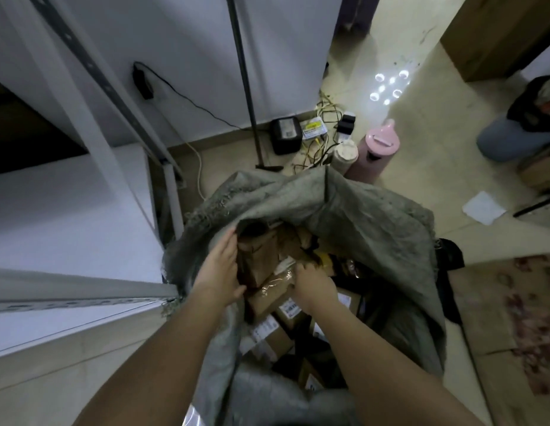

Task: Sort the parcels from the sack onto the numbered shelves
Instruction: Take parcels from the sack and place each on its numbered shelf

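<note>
Both arms reach down into the open mouth of a grey woven sack (353,210) standing on the tiled floor (421,167). The left hand (220,269) lies at the sack's left inner edge, fingers fairly straight, pressed against the side of a brown cardboard parcel (261,256). The right hand (313,281) is deeper toward the middle of the sack, its fingers curled over the end of a tape-wrapped brown parcel (272,292), gripping it. Below these, nearer the person, more labelled boxes (272,332) lie jumbled inside the sack. Just left of the sack stands the white metal shelving (68,210). Beyond the sack's far rim sit a pink jug (378,149), a black adapter box (286,135) and a tangle of cables (321,118) against the wall. Well to the sack's right, another person kneels (519,130).
</note>
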Demonstrator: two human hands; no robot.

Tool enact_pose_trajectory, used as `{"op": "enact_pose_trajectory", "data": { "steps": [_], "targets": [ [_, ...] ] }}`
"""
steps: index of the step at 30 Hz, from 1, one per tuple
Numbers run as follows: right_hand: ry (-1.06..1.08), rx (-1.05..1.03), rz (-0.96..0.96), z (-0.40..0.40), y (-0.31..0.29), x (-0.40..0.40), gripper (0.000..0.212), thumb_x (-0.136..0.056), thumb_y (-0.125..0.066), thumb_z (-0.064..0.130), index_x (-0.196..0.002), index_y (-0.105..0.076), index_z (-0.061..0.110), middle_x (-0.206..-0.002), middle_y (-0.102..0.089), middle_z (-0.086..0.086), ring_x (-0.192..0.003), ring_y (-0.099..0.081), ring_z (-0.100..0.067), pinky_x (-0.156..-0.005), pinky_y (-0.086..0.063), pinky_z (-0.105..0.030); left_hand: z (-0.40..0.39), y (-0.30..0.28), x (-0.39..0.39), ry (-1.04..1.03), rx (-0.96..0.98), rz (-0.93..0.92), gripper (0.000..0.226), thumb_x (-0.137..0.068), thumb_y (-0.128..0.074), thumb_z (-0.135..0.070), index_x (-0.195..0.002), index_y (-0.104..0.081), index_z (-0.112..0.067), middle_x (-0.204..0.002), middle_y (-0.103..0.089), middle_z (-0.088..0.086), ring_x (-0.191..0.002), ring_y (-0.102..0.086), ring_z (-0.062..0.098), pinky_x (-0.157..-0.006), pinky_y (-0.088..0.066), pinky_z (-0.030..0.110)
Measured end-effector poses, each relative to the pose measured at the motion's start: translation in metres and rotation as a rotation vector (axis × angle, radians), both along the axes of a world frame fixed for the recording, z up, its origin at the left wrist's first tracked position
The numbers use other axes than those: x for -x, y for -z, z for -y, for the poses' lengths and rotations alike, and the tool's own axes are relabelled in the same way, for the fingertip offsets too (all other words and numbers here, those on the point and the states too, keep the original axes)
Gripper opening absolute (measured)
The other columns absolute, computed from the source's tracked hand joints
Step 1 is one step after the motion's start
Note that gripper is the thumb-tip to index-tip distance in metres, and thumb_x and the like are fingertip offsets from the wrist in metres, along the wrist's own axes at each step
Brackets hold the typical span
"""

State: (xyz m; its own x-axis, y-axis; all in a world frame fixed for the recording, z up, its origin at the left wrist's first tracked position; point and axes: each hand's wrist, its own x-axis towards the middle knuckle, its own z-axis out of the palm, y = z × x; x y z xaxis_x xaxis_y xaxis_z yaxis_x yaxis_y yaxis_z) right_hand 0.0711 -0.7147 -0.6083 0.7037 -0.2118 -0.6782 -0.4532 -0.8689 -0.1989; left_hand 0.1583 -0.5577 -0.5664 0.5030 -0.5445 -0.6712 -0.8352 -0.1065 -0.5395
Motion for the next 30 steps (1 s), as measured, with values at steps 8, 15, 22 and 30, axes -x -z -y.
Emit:
{"op": "enact_pose_trajectory", "data": {
  "steps": [8,15,22,30],
  "targets": [
    [0.314,-0.193,0.086,-0.03,0.009,-0.058,0.088,-0.09,-0.059,0.037,-0.153,-0.002,0.015,-0.153,-0.022,-0.012,-0.136,-0.032,-0.033,-0.107,-0.035,-0.046,-0.029,0.001,-0.057,-0.063,-0.281,0.369,0.076,-0.092,-0.038,-0.062,-0.151,-0.023,-0.015,-0.157,-0.002,0.025,-0.131,0.024,0.06,-0.081,0.031,0.076],
    [0.362,-0.32,-0.016,-0.033,0.053,-0.088,0.127,-0.071,-0.075,0.058,-0.152,0.017,0.023,-0.159,0.002,-0.017,-0.142,-0.02,-0.042,-0.113,-0.03,-0.051,-0.057,0.029,-0.065,-0.058,-0.355,0.371,0.097,-0.086,-0.041,-0.066,-0.153,-0.002,-0.007,-0.157,0.001,0.027,-0.137,0.013,0.057,-0.105,0.017,0.07],
    [0.437,-0.36,0.188,-0.033,0.05,-0.062,0.101,-0.07,-0.071,0.064,-0.148,-0.013,0.034,-0.144,-0.018,-0.01,-0.122,-0.044,-0.037,-0.099,-0.046,-0.044,-0.06,0.033,-0.057,-0.349,0.063,0.166,0.06,-0.1,-0.029,-0.039,-0.152,-0.018,-0.012,-0.16,-0.002,0.017,-0.146,0.007,0.04,-0.109,0.019,0.058],
    [0.778,-0.4,0.191,-0.008,-0.008,-0.003,0.092,-0.075,-0.06,0.072,-0.148,-0.018,0.034,-0.146,-0.019,-0.005,-0.127,-0.042,-0.035,-0.099,-0.047,-0.045,-0.029,-0.014,-0.033,-0.36,0.22,-0.002,0.064,-0.1,-0.025,-0.041,-0.153,-0.011,-0.009,-0.161,-0.004,0.013,-0.148,0.003,0.032,-0.111,0.019,0.052]
  ]
}}
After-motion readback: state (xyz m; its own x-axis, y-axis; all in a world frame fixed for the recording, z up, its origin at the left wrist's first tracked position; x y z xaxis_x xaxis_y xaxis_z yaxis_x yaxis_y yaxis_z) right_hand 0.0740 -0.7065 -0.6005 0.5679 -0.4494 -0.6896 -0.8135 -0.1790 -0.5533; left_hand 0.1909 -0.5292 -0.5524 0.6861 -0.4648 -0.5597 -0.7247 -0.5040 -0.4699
